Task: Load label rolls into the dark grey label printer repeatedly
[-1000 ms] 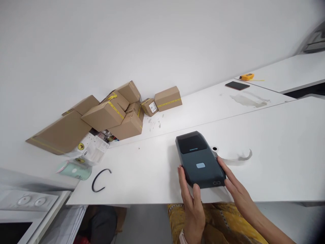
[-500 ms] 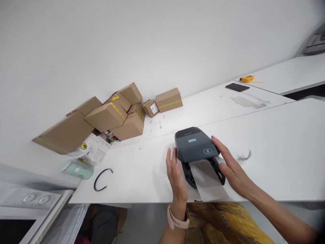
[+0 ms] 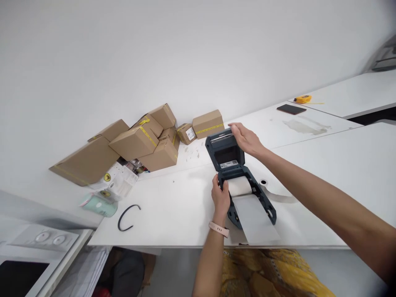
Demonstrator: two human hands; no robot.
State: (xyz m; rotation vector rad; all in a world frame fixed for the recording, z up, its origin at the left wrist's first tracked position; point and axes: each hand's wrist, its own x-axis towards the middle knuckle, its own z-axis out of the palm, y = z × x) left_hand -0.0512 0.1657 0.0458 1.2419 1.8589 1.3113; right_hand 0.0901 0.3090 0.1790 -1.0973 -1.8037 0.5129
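A dark blue-grey label printer (image 3: 256,190) sits on the white table, its lid (image 3: 223,144) swung up and back. My right hand (image 3: 247,139) grips the lid's upper right edge, thumb and fingers closed on it. Around the left wall of the printer body, my left hand (image 3: 220,194) is closed, thumb over the rim. A white paper roll (image 3: 239,186) lies inside the printer. From it a wide strip of paper (image 3: 256,220) runs forward toward the table's front edge. Right of the printer, a small roll of tape or paper (image 3: 263,182) rests with a loose tail.
Cardboard boxes (image 3: 136,140) are stacked against the wall at left, near a mint-green container (image 3: 103,208) and a black headband (image 3: 121,218). A dark phone or tablet (image 3: 291,109) and a yellow tape measure (image 3: 303,99) lie at the back right.
The printer's lid has gone from lowered to raised, showing the paper roll inside. My right hand rose with the lid; my left hand now holds the body's side. The small roll at right is uncovered.
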